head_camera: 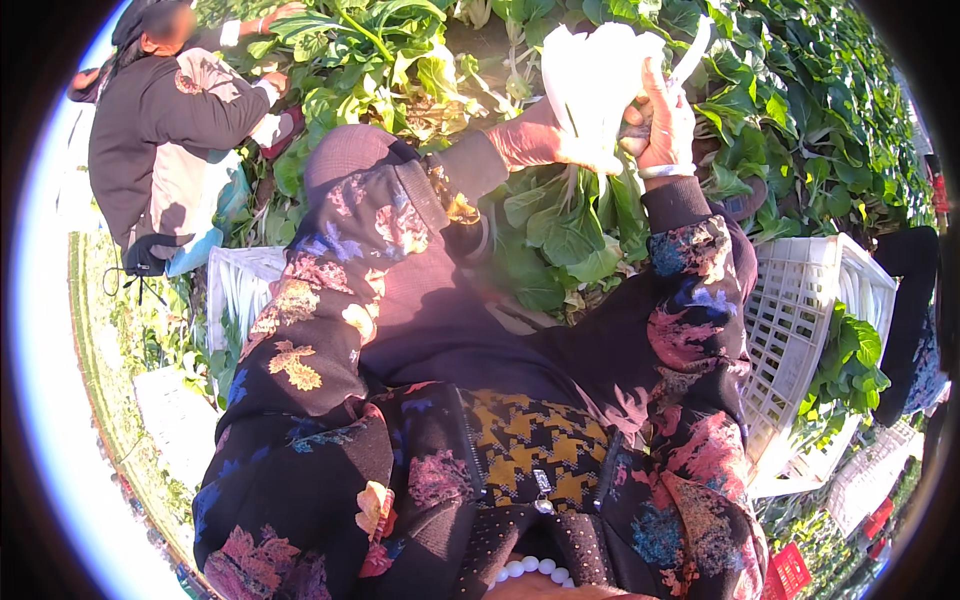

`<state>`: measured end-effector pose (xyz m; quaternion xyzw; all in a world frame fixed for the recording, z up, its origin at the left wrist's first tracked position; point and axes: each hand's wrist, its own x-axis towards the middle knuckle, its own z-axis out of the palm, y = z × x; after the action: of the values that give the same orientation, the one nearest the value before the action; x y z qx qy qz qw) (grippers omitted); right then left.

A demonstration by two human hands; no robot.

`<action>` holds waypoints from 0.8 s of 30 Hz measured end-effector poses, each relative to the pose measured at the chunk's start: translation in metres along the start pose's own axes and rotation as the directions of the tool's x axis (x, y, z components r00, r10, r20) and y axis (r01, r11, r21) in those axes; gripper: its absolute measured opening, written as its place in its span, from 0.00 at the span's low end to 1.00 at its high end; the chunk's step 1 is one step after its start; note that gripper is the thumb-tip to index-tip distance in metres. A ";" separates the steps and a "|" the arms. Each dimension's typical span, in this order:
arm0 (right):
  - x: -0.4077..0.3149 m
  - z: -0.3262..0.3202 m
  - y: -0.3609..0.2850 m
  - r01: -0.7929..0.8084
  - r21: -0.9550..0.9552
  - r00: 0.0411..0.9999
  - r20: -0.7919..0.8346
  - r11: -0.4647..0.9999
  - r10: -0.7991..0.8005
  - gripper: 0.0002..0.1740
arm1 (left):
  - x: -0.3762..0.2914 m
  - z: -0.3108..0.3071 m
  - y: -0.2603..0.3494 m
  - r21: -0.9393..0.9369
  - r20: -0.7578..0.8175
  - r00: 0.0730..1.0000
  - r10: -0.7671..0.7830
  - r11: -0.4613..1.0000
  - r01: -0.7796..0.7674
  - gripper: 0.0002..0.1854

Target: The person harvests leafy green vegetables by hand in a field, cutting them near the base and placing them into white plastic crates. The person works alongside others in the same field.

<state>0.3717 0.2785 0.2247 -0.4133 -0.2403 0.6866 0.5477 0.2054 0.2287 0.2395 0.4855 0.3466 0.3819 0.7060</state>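
A head of leafy greens like pak choi (592,75) is held up before me, its thick white stems uppermost and overexposed. Its broad green leaves (566,232) hang down below my hands. My left hand (544,139) grips it from the left, the fingers partly hidden by the stems. My right hand (664,124) is closed against its right side with the thumb pointing up. A slim pale stalk (694,49) sticks up beside the right fingers; whether it is loose or attached cannot be seen. Something small and greyish in that palm is unclear.
Dense leafy greens (810,112) grow ahead and to the right. White plastic crates of cut greens stand at my right (787,322) and left (244,274). Another person (180,127) crouches at upper left, hands among the plants. Dark clothing (904,322) shows at far right.
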 end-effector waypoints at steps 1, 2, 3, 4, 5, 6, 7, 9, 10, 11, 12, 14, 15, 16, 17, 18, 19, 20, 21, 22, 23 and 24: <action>-0.001 -0.001 -0.001 0.008 -0.006 1.000 0.004 1.000 -0.008 0.17 | 0.001 0.004 0.001 0.005 0.016 1.000 0.013 1.000 -0.013 0.28; -0.003 -0.001 -0.001 0.013 -0.013 1.000 0.015 1.000 -0.012 0.16 | 0.001 0.008 0.000 0.013 0.037 0.999 0.034 0.999 -0.034 0.28; -0.005 -0.001 -0.001 0.011 -0.021 0.999 0.041 1.000 -0.010 0.15 | 0.001 0.012 -0.001 0.023 0.054 0.996 0.070 0.997 -0.071 0.28; -0.006 -0.001 -0.001 0.013 0.039 0.997 0.070 0.999 -0.016 0.14 | 0.002 0.017 -0.003 0.036 0.065 0.992 0.105 0.994 -0.108 0.29; -0.008 -0.001 -0.001 -0.019 0.032 0.999 0.037 0.999 0.018 0.12 | 0.003 0.020 -0.004 0.081 0.066 0.972 0.224 0.970 -0.229 0.32; -0.009 -0.001 -0.001 -0.025 -0.001 0.999 0.049 1.000 0.025 0.11 | 0.001 0.026 -0.006 0.017 0.008 0.963 0.271 0.962 -0.271 0.30; -0.011 -0.002 -0.002 -0.024 -0.016 0.997 0.079 1.000 0.025 0.11 | 0.000 0.032 -0.008 -0.003 -0.031 0.961 0.276 0.961 -0.276 0.29; -0.013 -0.005 -0.009 -0.151 0.017 0.974 0.174 0.988 0.146 0.13 | -0.006 0.044 -0.007 0.023 -0.116 0.953 0.279 0.960 -0.278 0.28; -0.014 -0.006 -0.011 -0.151 -0.004 0.960 0.239 0.989 0.147 0.12 | -0.009 0.049 -0.005 0.040 -0.154 0.946 0.285 0.958 -0.282 0.28; -0.013 -0.008 -0.016 -0.236 0.039 0.941 0.260 0.971 0.218 0.13 | -0.010 0.055 -0.001 0.058 -0.194 0.938 0.289 0.957 -0.283 0.27; -0.014 -0.011 -0.019 -0.271 0.042 0.882 0.410 0.962 0.231 0.18 | -0.015 0.060 0.003 0.074 -0.222 0.924 0.312 0.950 -0.303 0.27; -0.014 -0.015 -0.028 -0.245 0.081 0.890 0.414 0.966 0.191 0.22 | -0.026 0.068 0.013 0.113 -0.294 0.896 0.334 0.943 -0.314 0.26; -0.016 -0.015 -0.030 -0.271 0.032 0.878 0.418 0.962 0.233 0.21 | -0.034 0.070 0.020 0.135 -0.332 0.878 0.345 0.939 -0.317 0.25; -0.015 -0.016 -0.032 -0.281 0.011 0.874 0.416 0.960 0.252 0.20 | -0.039 0.071 0.027 0.165 -0.364 0.859 0.362 0.932 -0.323 0.25; -0.016 -0.016 -0.032 -0.271 -0.007 0.895 0.368 0.963 0.254 0.19 | -0.049 0.072 0.033 0.200 -0.404 0.831 0.382 0.924 -0.327 0.24; -0.015 -0.016 -0.030 -0.283 -0.032 0.906 0.318 0.959 0.278 0.18 | -0.061 0.071 0.039 0.243 -0.444 0.798 0.407 0.912 -0.330 0.24; -0.016 -0.015 -0.028 -0.170 -0.074 0.949 0.255 0.983 0.184 0.18 | -0.076 0.070 0.048 0.283 -0.486 0.760 0.431 0.901 -0.329 0.23; -0.013 -0.012 -0.020 -0.175 -0.113 0.931 0.304 0.978 0.201 0.18 | -0.089 0.056 0.053 0.317 -0.536 0.716 0.447 0.893 -0.320 0.23; -0.012 -0.012 -0.019 -0.198 -0.154 0.913 0.331 0.968 0.240 0.19 | -0.108 0.052 0.061 0.376 -0.570 0.650 0.502 0.863 -0.337 0.22; -0.011 -0.011 -0.013 -0.091 -0.205 0.940 0.306 0.975 0.152 0.19 | -0.129 0.046 0.069 0.432 -0.616 0.577 0.536 0.843 -0.322 0.22; -0.011 -0.016 -0.020 -0.098 -0.265 0.948 0.268 0.959 0.171 0.19 | -0.149 0.048 0.080 0.496 -0.646 0.503 0.575 0.816 -0.296 0.21; -0.010 -0.015 -0.015 -0.115 -0.258 0.957 0.231 0.959 0.177 0.19 | -0.171 0.042 0.089 0.555 -0.673 0.419 0.610 0.790 -0.259 0.21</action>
<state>0.3931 0.2719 0.2314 -0.4030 -0.3583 0.7379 0.4059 0.1431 0.0822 0.3566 0.4428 0.5593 0.6637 0.2252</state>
